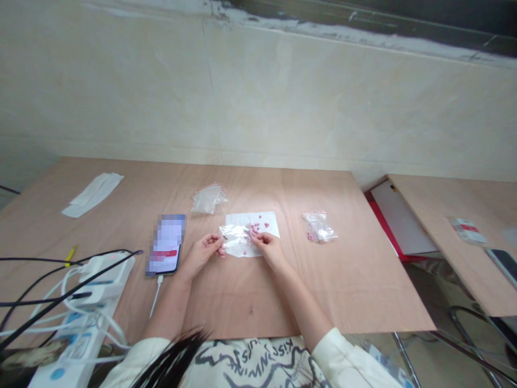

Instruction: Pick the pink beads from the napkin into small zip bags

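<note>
Two bare hands work close together at the middle of a plywood table [242, 302], both drawn in over a white paper sheet [242, 218] that lies flat there, perhaps as a pale backing so that the small pink beads [255, 227] on it stand out and stay gathered. The left hand [202, 253] curls, thumb and fingers pinching one end of a clear plastic bag [236, 237], apparently to keep the film lifted and steady over the sheet. The right hand [269, 250] bends at the bag's other end, just beside the beads; whether it grips the film or only steadies it, I cannot tell. A small zip bag [319, 227] with pink beads inside sits off to the right, and another clear bag [209, 198] lies beyond the sheet, both within easy reach. A phone [165, 245] lies to the left, its white cable [156, 293] running toward the person.
</note>
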Motion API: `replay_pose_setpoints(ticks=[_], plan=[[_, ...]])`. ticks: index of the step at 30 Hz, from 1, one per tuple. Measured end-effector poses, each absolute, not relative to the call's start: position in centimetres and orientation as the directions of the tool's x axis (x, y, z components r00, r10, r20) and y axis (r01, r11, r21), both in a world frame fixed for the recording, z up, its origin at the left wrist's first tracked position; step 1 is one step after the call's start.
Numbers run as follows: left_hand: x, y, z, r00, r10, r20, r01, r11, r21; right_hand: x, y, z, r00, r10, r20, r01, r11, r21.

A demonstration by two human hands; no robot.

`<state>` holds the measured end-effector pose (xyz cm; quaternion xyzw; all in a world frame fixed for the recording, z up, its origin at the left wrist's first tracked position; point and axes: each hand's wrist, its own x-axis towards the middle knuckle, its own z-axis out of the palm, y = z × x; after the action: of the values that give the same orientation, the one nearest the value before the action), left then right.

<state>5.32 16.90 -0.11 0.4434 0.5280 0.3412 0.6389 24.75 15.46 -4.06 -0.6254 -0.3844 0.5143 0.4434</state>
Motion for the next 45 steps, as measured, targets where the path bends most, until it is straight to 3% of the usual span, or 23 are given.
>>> replay_pose_setpoints(ticks=[16,29,36,40,42,45], plan=[[6.9,17.6,1.4,0.239,0.946,-0.218,0.061,0.21,0.976,24.9,15.6,-3.7,0.164,0.928,-0.334,-0.023,-0.335,-0.942],[8.2,18.1,3.1,0.364,0.919,-0.152,0.077,0.133,0.988,25.2,15.7,-5.4,0.182,0.935,-0.303,0.003,-0.309,-0.951],[7.6,17.1,3.6,0.368,0.909,-0.195,0.07,0.182,0.981,25.1,15.2,-2.9,0.18,0.94,-0.291,-0.066,-0.284,-0.957],[5.9,16.8,2.7,0.494,0.804,-0.33,0.168,0.284,0.944,25.5,14.9,-1.0,0.199,0.944,-0.264,-0.144,-0.239,-0.96],[5.4,17.2,2.5,0.447,0.816,-0.365,0.246,0.281,0.928,25.7,14.9,0.1,0.193,0.955,-0.226,-0.106,-0.209,-0.972],[6.0,18.5,2.9,0.323,0.922,-0.213,0.298,0.114,0.948,26.0,14.8,2.0,0.161,0.985,-0.063,0.109,-0.081,-0.991]])
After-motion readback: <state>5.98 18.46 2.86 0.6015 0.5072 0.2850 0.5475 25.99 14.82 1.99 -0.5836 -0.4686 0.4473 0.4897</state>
